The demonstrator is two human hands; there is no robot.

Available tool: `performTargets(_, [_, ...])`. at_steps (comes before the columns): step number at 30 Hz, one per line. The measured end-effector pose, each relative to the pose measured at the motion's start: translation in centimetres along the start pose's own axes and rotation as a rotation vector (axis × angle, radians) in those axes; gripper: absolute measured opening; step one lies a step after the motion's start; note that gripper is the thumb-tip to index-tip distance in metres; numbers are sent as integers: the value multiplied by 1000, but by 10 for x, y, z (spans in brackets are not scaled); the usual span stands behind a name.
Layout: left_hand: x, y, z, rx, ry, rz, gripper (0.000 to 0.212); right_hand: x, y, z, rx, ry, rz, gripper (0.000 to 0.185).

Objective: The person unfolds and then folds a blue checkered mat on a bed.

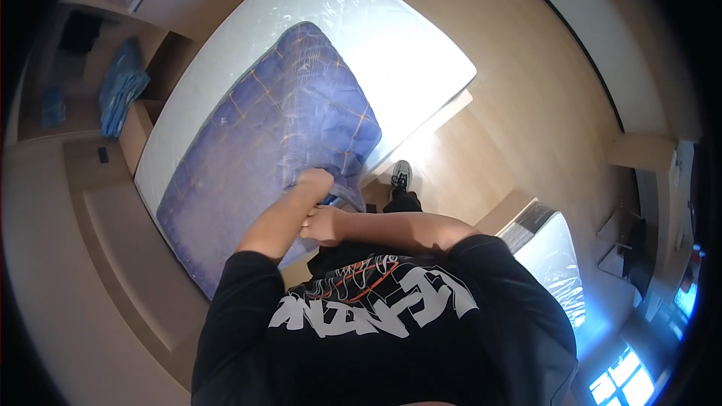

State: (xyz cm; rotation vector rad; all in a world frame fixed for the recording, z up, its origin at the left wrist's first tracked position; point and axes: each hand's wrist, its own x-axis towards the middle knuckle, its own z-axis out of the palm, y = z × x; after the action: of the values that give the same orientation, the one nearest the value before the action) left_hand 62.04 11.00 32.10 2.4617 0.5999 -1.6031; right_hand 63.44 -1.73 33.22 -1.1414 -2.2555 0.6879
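A blue-purple quilted pad (242, 152) with orange stitching lies on a bed mattress (406, 51) in shiny clear plastic film. A hazy translucent layer, seemingly plastic, covers part of the pad. At the pad's near edge my left hand (317, 181) is closed in a fist on its bunched material. My right hand (324, 224) is just below, curled close under my left forearm; what lies in its fingers is hidden. Between the hands and the pad's corner shows a loose, sheer flap (348, 197) with a bit of bright blue beneath.
My shoe (401, 176) stands on the wood-look floor (507, 101) beside the bed. Behind me at the right is another plastic-wrapped mattress (550, 259). A blue folded bundle (121, 87) rests by the cabinet at the left. A padded headboard-like panel (135, 259) runs along the left.
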Motion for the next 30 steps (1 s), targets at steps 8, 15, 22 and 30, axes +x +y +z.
performTargets(8, [-141, -29, -16, -1299, 829, 130, 29, -237, 106, -19, 1276, 1121, 1157, 43])
performTargets(15, [-220, 23, -19, -1700, 755, 366, 18, -148, 162, -125, 2072, 469, 1447, 116])
performTargets(22, [-200, 96, -20, -1345, 1153, 145, 14, -98, 230, -148, 1818, 544, 743, 61])
performTargets(30, [-111, 185, -37, -1430, 1136, -387, 24, -168, 238, -372, 1000, 536, 332, 68])
